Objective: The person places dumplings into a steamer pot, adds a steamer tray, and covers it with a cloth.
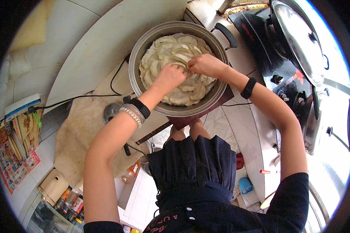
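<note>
A wide metal steamer pot [220, 96] stands before me, lined with pale cloth [209, 48]. Crescent-shaped dumplings [163, 41] lie overlapping in rings on the cloth. My left hand [172, 77] reaches in over the middle, its fingers curled down among the dumplings. Close beside it on the right, my right hand [206, 66] has its fingertips pinched together, pointing left. Both sets of fingertips are at the central dumplings; whether either grips one is hidden by the fingers.
Dark red board [189, 121] supports the pot. A black pot handle [226, 34] sticks out towards the black gas stove [252, 38], where a lidded pan [297, 38] sits. A power cord [75, 97] crosses on the left, near a glass lid [110, 112]. Several bottles [73, 201] stand lower left.
</note>
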{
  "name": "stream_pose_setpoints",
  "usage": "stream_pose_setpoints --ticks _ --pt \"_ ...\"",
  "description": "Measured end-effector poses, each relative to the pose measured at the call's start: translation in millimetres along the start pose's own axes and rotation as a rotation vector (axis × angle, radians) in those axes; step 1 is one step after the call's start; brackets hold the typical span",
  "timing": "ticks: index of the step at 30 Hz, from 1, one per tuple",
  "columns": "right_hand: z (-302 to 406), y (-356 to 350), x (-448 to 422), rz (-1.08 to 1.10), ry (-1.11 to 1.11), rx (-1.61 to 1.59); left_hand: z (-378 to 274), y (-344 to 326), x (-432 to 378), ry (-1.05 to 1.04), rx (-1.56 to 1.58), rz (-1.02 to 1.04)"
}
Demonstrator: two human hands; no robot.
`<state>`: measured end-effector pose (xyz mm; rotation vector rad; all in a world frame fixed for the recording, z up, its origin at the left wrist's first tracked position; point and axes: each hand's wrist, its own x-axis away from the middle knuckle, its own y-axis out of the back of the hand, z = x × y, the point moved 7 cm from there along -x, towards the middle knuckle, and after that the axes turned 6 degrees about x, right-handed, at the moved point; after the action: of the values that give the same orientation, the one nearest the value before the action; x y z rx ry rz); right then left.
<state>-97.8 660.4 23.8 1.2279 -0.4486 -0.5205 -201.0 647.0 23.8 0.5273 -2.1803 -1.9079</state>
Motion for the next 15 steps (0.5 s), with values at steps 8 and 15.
stream_pose_setpoints --ticks 8,15 --pt "-26.6 29.3 -5.6 -0.035 -0.397 -0.093 41.4 31.8 -5.8 0.244 0.106 -0.085" --pt "-33.1 1.9 -38.5 -0.024 -0.541 0.024 39.5 14.8 -8.4 0.254 0.018 -0.079"
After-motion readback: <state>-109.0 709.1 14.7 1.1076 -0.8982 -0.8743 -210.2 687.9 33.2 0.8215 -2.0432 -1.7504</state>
